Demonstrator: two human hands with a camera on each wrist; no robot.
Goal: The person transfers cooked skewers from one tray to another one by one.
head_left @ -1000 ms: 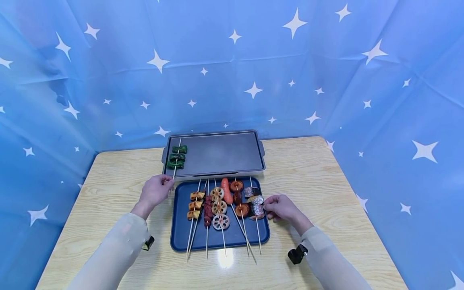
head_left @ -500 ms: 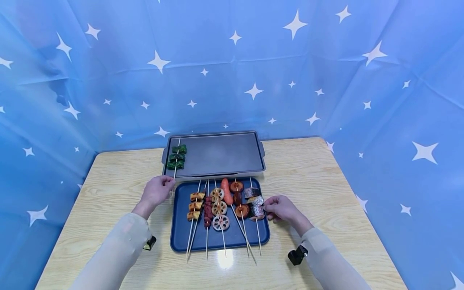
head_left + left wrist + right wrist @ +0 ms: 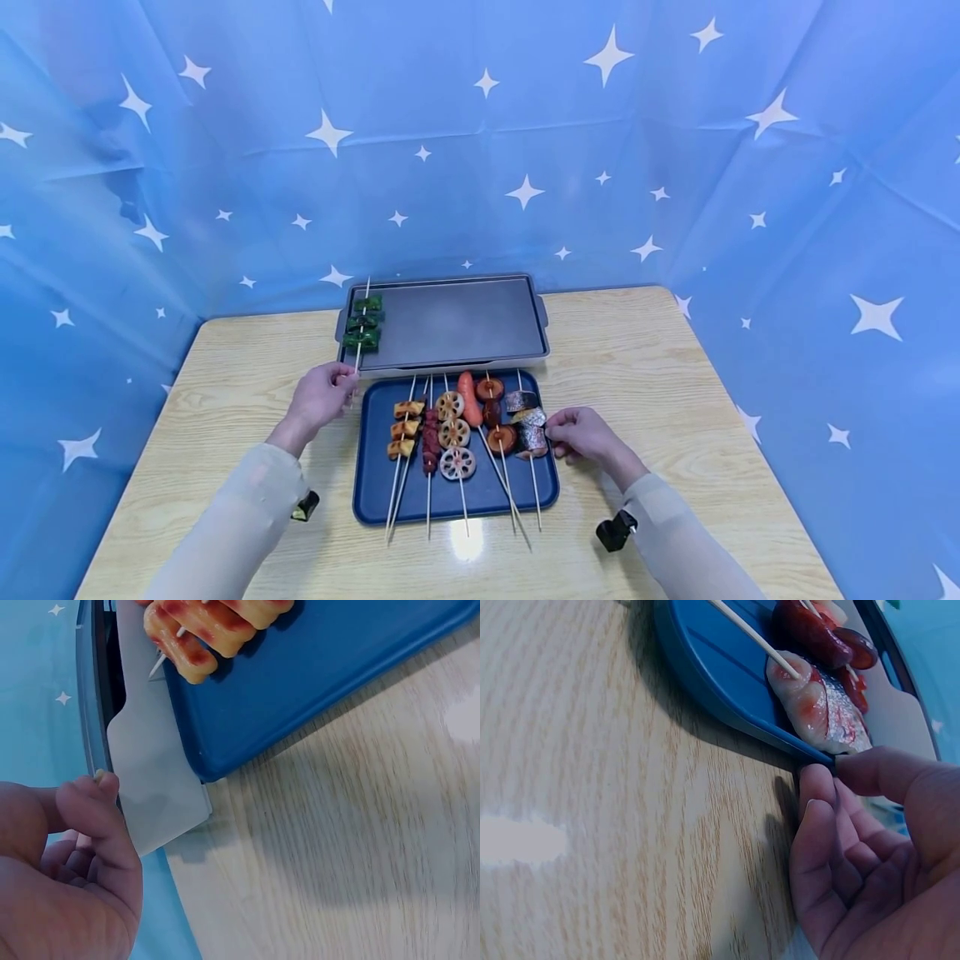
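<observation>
My left hand (image 3: 321,395) pinches the lower end of a green pepper skewer (image 3: 362,340), whose pepper pieces are over the left end of a dark griddle (image 3: 461,321). Seen from the left wrist, the fingertips of that hand (image 3: 86,862) close on the stick's end, while the pepper is out of frame. At the right rim of the blue tray (image 3: 371,496), my right hand (image 3: 588,435) grips the edge between thumb and fingers. The right wrist view has the thumb on the rim (image 3: 754,733), close beside a fish skewer (image 3: 817,712).
On the tray lie several other skewers: yellow grilled pieces (image 3: 405,428), red meat (image 3: 430,442), lotus root slices (image 3: 453,433), a sausage (image 3: 469,396) and mushrooms (image 3: 501,437). The griddle stands behind the tray on a wooden table (image 3: 637,350), before a blue star-patterned cloth (image 3: 450,108).
The green pepper skewer has shifted slightly left with my left hand, and its far tip sits a little higher. My right hand stays at the tray's rim.
</observation>
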